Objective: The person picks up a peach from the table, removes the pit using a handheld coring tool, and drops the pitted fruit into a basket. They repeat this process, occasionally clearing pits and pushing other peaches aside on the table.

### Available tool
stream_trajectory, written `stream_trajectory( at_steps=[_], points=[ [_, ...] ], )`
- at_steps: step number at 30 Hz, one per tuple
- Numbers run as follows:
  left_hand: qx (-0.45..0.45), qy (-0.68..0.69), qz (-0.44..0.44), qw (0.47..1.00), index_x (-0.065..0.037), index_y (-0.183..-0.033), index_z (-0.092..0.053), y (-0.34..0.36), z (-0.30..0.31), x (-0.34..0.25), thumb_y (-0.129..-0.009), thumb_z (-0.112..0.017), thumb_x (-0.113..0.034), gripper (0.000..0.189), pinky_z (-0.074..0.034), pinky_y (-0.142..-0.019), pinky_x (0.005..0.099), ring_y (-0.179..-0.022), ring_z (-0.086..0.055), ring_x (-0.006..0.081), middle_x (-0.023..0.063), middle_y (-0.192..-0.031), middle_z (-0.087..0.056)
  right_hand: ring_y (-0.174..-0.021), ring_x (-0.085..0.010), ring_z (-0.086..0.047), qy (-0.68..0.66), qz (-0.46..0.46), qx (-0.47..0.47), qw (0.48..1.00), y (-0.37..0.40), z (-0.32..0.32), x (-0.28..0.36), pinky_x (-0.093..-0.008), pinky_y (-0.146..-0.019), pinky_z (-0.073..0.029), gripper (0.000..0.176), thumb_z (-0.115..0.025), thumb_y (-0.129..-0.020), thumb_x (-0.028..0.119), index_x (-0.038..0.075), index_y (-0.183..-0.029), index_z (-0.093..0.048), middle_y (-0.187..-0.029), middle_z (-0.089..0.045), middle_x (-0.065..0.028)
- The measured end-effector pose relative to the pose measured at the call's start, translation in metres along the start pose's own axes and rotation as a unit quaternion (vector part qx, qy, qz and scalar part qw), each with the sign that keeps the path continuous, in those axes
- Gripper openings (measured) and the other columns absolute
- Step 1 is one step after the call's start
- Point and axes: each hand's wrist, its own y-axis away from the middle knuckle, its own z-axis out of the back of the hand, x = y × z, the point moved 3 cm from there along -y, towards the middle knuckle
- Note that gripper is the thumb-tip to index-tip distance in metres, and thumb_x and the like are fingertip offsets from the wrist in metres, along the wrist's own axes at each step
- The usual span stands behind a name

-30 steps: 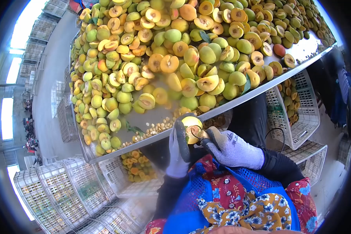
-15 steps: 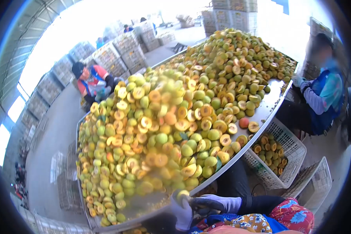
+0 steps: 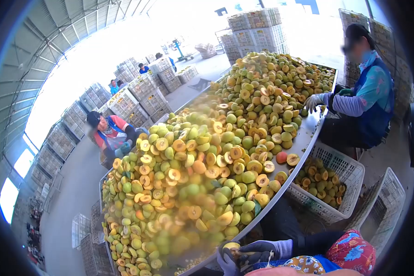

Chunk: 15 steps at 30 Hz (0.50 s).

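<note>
At the bottom edge of the frame, just right of centre, the left hand (image 3: pixel 225 264), in a grey knit glove with dark coated fingers, cups a yellow-green round fruit (image 3: pixel 231 246) from below and from the left. Its fingers are curled close round the fruit, so only the pale top shows. The fruit is too round and too covered to give a long axis.

The right hand (image 3: pixel 258 251), in the same kind of glove, comes in from the right, level with the fruit and just beside it. Its fingers (image 3: pixel 247 249) are half bent, with the tips at the fruit's right side. Whether they grip it or only touch it cannot be told. Both hands are at the fruit, and the left has the fuller hold. A red floral sleeve (image 3: pixel 349 252) lies behind the right wrist.

Just above the hands runs the long sheet-metal table (image 3: pixel 307 134), heaped with green whole fruit and orange-faced halves (image 3: pixel 207 170); the nearest part of the heap is blurred.

Under the table's right edge stands a white plastic mesh basket (image 3: pixel 349 195) holding halved fruit.

In the upper right a co-worker in a blue vest rests a gloved hand (image 3: pixel 313 100) on the far heap. At mid-left another person in red and blue (image 3: pixel 109 134) stands before stacked white crates (image 3: pixel 142 94).
</note>
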Motion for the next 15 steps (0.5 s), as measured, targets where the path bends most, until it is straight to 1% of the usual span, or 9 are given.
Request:
stream_trajectory(
  at_steps=[1,3,4,6,8,9,10,12,15],
  points=[
    [0.013,0.023,0.003,1.000,0.005,-0.120,-0.054,0.002,0.000,-0.001,-0.099,-0.049,-0.013,0.028,-0.050,-0.089,0.0348,-0.098,-0.064,0.0255,0.0175,-0.106,-0.067,-0.057,-0.0021,-0.056,-0.082,-0.043,0.121,0.988,0.007,-0.015,-0.003,-0.0169,-0.047,-0.048,0.027,-0.047,-0.105,0.026,0.001,-0.104,-0.058,-0.073,-0.057,0.0006],
    [0.049,0.082,0.002,0.995,0.005,-0.120,-0.054,0.006,-0.001,-0.006,-0.099,-0.048,-0.013,0.029,-0.050,-0.089,0.0349,-0.098,-0.064,0.0254,0.0176,-0.106,-0.067,-0.060,-0.0036,-0.057,-0.251,-0.143,0.335,0.897,0.024,-0.035,0.004,-0.0177,-0.050,-0.050,0.028,-0.045,-0.105,0.025,-0.001,-0.106,-0.056,-0.079,-0.058,-0.0015],
    [0.072,0.113,-0.003,0.991,0.005,-0.120,-0.054,0.006,-0.001,-0.010,-0.099,-0.048,-0.013,0.029,-0.050,-0.089,0.0350,-0.098,-0.064,0.0253,0.0176,-0.106,-0.067,-0.050,-0.0057,-0.050,-0.172,-0.092,0.152,0.969,0.004,0.005,-0.003,-0.0179,-0.046,-0.045,0.030,-0.040,-0.107,0.025,-0.003,-0.107,-0.052,-0.070,-0.054,-0.0013],
    [0.107,0.139,-0.038,0.984,0.006,-0.120,-0.054,0.005,0.002,-0.019,-0.100,-0.048,-0.014,0.029,-0.050,-0.089,0.0350,-0.098,-0.064,0.0252,0.0176,-0.106,-0.067,-0.046,-0.0050,-0.043,-0.188,-0.124,0.167,0.960,-0.006,0.025,-0.005,-0.0162,-0.037,-0.036,0.031,-0.043,-0.105,0.028,-0.001,-0.111,-0.051,-0.067,-0.050,-0.0023],
    [0.108,0.094,-0.097,0.985,0.005,-0.120,-0.055,0.005,0.008,-0.026,-0.101,-0.046,-0.016,0.030,-0.049,-0.090,0.0353,-0.098,-0.064,0.0247,0.0175,-0.107,-0.067,-0.044,-0.0054,-0.037,-0.289,-0.199,0.263,0.899,0.001,0.011,-0.011,-0.0164,-0.032,-0.030,0.035,-0.043,-0.105,0.030,-0.002,-0.120,-0.046,-0.078,-0.050,-0.0067],
    [0.097,0.055,-0.130,0.985,0.005,-0.121,-0.055,0.006,0.010,-0.029,-0.102,-0.045,-0.017,0.031,-0.049,-0.091,0.0354,-0.098,-0.064,0.0243,0.0174,-0.108,-0.067,-0.044,-0.0054,-0.038,-0.290,-0.198,0.268,0.897,0.002,0.008,-0.011,-0.0161,-0.033,-0.030,0.035,-0.043,-0.105,0.028,-0.001,-0.124,-0.044,-0.084,-0.051,-0.0082],
    [0.123,0.071,-0.117,0.983,0.005,-0.120,-0.055,0.003,0.011,-0.032,-0.102,-0.045,-0.020,0.033,-0.049,-0.091,0.0351,-0.099,-0.064,0.0239,0.0171,-0.107,-0.067,-0.044,-0.0053,-0.038,-0.292,-0.197,0.273,0.895,0.002,0.006,-0.011,-0.0158,-0.035,-0.031,0.035,-0.043,-0.105,0.027,0.000,-0.128,-0.042,-0.091,-0.051,-0.0098],
    [0.144,0.066,-0.118,0.980,0.004,-0.119,-0.057,0.002,0.013,-0.042,-0.103,-0.044,-0.023,0.034,-0.049,-0.090,0.0344,-0.100,-0.063,0.0219,0.0155,-0.109,-0.066,-0.044,-0.0051,-0.038,-0.291,-0.186,0.287,0.893,0.001,0.002,-0.014,-0.0162,-0.037,-0.032,0.035,-0.042,-0.105,0.027,0.002,-0.129,-0.042,-0.094,-0.053,-0.0104],
    [0.164,0.026,-0.150,0.975,0.003,-0.119,-0.056,-0.001,0.014,-0.054,-0.090,-0.071,-0.029,0.046,-0.049,-0.089,0.0338,-0.099,-0.062,0.0195,0.0124,-0.110,-0.064,-0.043,-0.0054,-0.037,-0.296,-0.152,0.252,0.909,0.003,-0.005,-0.018,-0.0188,-0.040,-0.035,0.034,-0.042,-0.105,0.028,0.003,-0.128,-0.044,-0.093,-0.054,-0.0105]
  ],
)
